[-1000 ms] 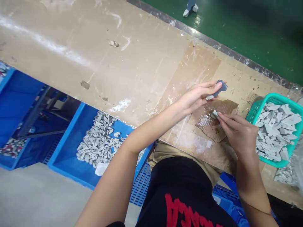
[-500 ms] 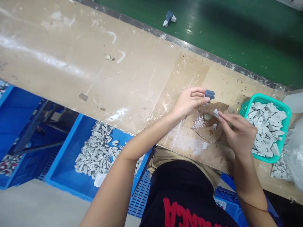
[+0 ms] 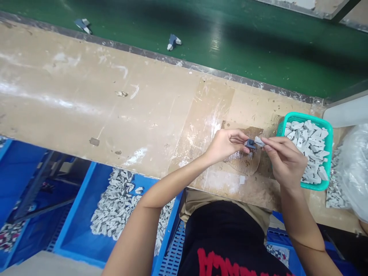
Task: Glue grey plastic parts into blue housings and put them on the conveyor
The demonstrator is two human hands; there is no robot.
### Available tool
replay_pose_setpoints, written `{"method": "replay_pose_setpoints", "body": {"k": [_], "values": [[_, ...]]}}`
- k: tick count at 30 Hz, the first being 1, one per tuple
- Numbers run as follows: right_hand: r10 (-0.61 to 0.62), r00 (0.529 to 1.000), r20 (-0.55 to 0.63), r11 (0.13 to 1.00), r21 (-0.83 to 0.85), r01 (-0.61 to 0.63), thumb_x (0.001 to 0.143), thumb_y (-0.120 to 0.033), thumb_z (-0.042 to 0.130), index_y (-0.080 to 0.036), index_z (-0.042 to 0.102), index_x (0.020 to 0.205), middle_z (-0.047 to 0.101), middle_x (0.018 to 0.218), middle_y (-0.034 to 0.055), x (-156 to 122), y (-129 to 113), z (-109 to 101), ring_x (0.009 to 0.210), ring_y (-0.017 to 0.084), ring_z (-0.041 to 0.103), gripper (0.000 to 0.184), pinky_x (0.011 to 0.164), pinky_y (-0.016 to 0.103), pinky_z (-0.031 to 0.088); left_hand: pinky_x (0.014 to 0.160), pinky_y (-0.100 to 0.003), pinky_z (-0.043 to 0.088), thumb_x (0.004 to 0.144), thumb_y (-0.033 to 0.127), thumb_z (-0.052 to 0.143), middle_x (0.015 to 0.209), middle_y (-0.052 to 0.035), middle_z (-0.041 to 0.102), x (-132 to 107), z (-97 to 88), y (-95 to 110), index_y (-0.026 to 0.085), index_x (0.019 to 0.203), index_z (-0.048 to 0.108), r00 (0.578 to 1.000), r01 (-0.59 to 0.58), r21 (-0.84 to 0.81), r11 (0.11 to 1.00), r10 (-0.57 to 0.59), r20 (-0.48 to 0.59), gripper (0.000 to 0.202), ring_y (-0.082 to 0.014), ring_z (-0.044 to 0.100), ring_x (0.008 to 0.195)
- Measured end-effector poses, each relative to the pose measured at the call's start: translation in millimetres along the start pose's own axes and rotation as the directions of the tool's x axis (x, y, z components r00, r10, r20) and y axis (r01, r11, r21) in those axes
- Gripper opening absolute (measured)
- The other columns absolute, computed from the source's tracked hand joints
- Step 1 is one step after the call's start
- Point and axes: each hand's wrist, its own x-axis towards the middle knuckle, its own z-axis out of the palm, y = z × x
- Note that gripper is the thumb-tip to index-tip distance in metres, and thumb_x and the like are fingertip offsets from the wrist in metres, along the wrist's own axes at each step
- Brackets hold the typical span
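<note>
You see a worn tan workbench (image 3: 86, 96) bordering a glossy green floor (image 3: 258, 38) with a dark blue piece (image 3: 172, 42), a blue plastic bin (image 3: 77, 203) heaped with grey chips (image 3: 115, 203), and a clear plastic bag (image 3: 355, 172) at right.

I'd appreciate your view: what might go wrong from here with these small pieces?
The small pale grey piece is pinched only between the right hand's fingertips, so it might slip. The small dark blue piece in the left hand could also drop: dark blue pieces lie on the green floor beyond the bench.
</note>
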Motion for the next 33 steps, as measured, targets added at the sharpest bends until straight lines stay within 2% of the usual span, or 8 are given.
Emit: {"method": "replay_pose_setpoints", "body": {"k": [7, 13, 18, 23, 26, 29, 31, 33], "values": [[-0.056, 0.995, 0.077, 0.994, -0.087, 0.062, 0.092, -0.02, 0.065, -0.033, 0.077, 0.113, 0.072, 0.095, 0.0041, -1, 2, -1, 0.085, 0.018, 0.068, 0.027, 0.071, 0.033, 0.058, 0.086, -0.036, 0.062, 0.059, 0.015, 0.083, 0.081, -0.0043, 0.078, -4, 1.1, 2, 0.015, 0.081, 0.072, 0.998, -0.051, 0.007, 0.999, 0.051, 0.024, 0.025, -0.0173, 0.076, 0.077], [-0.143, 0.981, 0.129, 0.989, -0.018, 0.146, 0.09, -0.005, 0.061, -0.039, 0.069, 0.126, 0.068, 0.096, 0.0034, -3, 0, 5, 0.086, 0.016, 0.068, 0.05, 0.069, 0.03, 0.057, 0.08, -0.033, 0.064, 0.063, 0.018, 0.082, 0.083, -0.0055, 0.079, -10, 3.8, 1, 0.014, 0.082, 0.073, 0.989, -0.128, 0.063, 0.99, 0.131, -0.062, 0.022, -0.0178, 0.076, 0.077], [-0.102, 0.991, 0.087, 0.994, -0.016, 0.104, 0.091, -0.002, 0.056, -0.04, 0.069, 0.127, 0.065, 0.091, 0.0009, -9, -3, 16, 0.082, 0.013, 0.068, 0.053, 0.07, 0.027, 0.056, 0.076, -0.031, 0.064, 0.066, 0.015, 0.078, 0.084, -0.0051, 0.079, -10, 2.5, -1, 0.015, 0.084, 0.075, 0.98, -0.136, 0.132, 0.982, 0.153, -0.129, 0.018, -0.0173, 0.076, 0.077], [-0.022, 0.995, 0.1, 0.998, -0.054, 0.027, 0.094, -0.007, 0.052, -0.031, 0.073, 0.122, 0.065, 0.086, 0.0014, -13, 1, 27, 0.079, 0.013, 0.066, 0.043, 0.068, 0.026, 0.054, 0.079, -0.033, 0.062, 0.065, 0.016, 0.08, 0.083, -0.0052, 0.078, -5, 0.3, -5, 0.015, 0.084, 0.075, 0.983, -0.089, 0.171, 0.981, 0.114, -0.141, 0.02, -0.0167, 0.075, 0.076], [0.031, 0.99, 0.135, 0.997, -0.068, -0.022, 0.096, -0.016, 0.055, -0.027, 0.073, 0.122, 0.069, 0.091, 0.0025, -7, 2, 23, 0.08, 0.014, 0.066, 0.034, 0.07, 0.027, 0.054, 0.079, -0.035, 0.062, 0.068, 0.018, 0.079, 0.082, -0.0062, 0.078, 0, -0.9, 1, 0.015, 0.087, 0.075, 0.989, -0.036, 0.224, 0.974, 0.068, -0.134, 0.02, -0.0172, 0.074, 0.076], [0.074, 0.992, 0.099, 0.991, -0.119, -0.062, 0.097, -0.022, 0.055, -0.025, 0.072, 0.124, 0.071, 0.102, 0.005, 1, 8, 2, 0.092, 0.017, 0.068, 0.031, 0.08, 0.03, 0.055, 0.083, -0.037, 0.061, 0.073, 0.019, 0.078, 0.095, -0.0078, 0.078, 22, -4.7, 22, 0.017, 0.092, 0.077, 0.98, -0.053, 0.418, 0.907, 0.126, -0.151, 0.019, -0.019, 0.074, 0.085], [0.104, 0.994, -0.012, 0.974, -0.202, -0.104, 0.097, -0.024, 0.054, -0.024, 0.072, 0.122, 0.07, 0.102, 0.0059, 4, 16, -17, 0.093, 0.019, 0.067, 0.031, 0.083, 0.033, 0.054, 0.089, -0.037, 0.059, 0.078, 0.019, 0.076, 0.105, -0.0072, 0.077, 54, -7.1, 43, 0.017, 0.096, 0.077, 0.955, -0.083, 0.621, 0.779, 0.239, -0.172, 0.018, -0.0181, 0.072, 0.093], [0.14, 0.984, -0.112, 0.935, -0.314, -0.168, 0.095, -0.024, 0.055, -0.021, 0.073, 0.118, 0.068, 0.099, 0.0073, 3, 27, -35, 0.092, 0.021, 0.066, 0.029, 0.086, 0.036, 0.053, 0.095, -0.033, 0.056, 0.084, 0.018, 0.072, 0.108, -0.005, 0.077, 96, -7.1, 66, 0.016, 0.103, 0.074, 0.917, -0.058, 0.78, 0.623, 0.343, -0.205, 0.019, -0.0139, 0.07, 0.095]]}}
